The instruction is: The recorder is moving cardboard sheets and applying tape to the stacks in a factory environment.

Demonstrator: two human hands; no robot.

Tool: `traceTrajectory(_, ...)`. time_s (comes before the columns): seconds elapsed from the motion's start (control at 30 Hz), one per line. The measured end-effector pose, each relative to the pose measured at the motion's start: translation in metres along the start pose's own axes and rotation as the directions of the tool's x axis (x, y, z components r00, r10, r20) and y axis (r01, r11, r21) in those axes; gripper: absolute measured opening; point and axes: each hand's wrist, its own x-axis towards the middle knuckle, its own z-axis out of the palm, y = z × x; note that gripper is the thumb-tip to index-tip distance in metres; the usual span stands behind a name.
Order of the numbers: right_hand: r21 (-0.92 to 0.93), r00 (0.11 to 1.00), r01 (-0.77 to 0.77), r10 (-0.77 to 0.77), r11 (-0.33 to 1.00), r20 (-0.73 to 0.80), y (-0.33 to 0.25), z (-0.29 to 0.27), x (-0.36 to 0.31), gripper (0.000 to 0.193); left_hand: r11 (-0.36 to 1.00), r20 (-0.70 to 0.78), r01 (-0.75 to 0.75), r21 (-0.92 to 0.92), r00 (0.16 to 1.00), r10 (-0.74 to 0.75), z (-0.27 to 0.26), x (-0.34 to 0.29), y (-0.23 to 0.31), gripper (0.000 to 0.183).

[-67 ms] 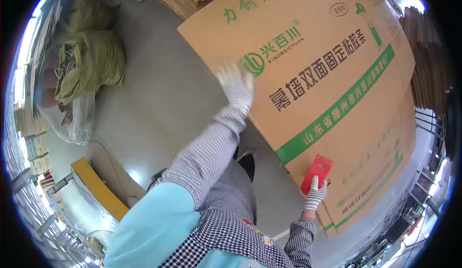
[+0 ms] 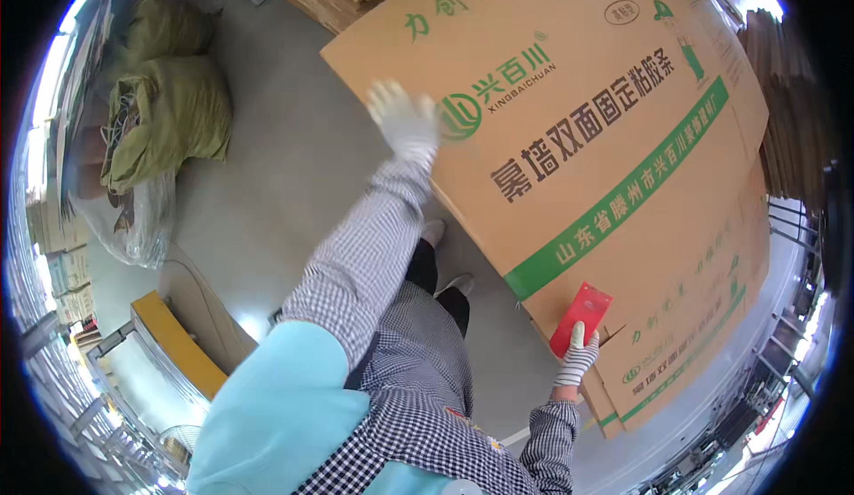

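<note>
White-gloved left hand (image 2: 405, 123): arm stretched forward, fingers spread, grip released, over the cardboard (image 2: 614, 255) by its left edge; touch unclear.
Striped-gloved right hand (image 2: 578, 356): arm low, gripping the red case (image 2: 583, 310) by its lower end.
Red case: tilted, at cardboard's near edge.

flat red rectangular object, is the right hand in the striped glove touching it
Touching. The head view shows the gloved right hand gripping the near end of the flat red rectangular object.
</note>
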Motion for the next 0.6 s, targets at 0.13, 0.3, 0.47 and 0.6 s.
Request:
traceTrajectory(0.13, 0.273, 0.997, -0.054, 0.036, 0.960, 0.069, 0.000, 0.001, 0.003, 0.040, 0.639, 0.161, 0.569, -0.518, 0.798, -0.580, 0.011, 0.040, -0.029, 0.067)
traceTrajectory(0.3, 0.332, 0.998, -0.026, 0.004, 0.943, 0.065, 0.004, 0.000, 0.010, 0.039, -0.310, 0.844, 0.785, -0.536, 0.499, -0.194, -0.024, -0.167, 0.051, 0.052)
traceTrajectory(0.47, 0.381, 0.992, -0.070, 0.025, 0.922, 0.120, -0.005, -0.004, 0.007, 0.039, 0.194, 0.878, 0.949, 0.247, -0.304, 0.371, -0.110, -0.392, 0.122, 0.070)
traceTrajectory(0.6, 0.474, 0.989, -0.109, 0.048, 0.874, 0.138, 0.016, -0.026, 0.011, 0.046, -0.041, 0.953, 0.972, 0.231, -0.218, 0.208, -0.118, -0.359, 0.111, 0.081)
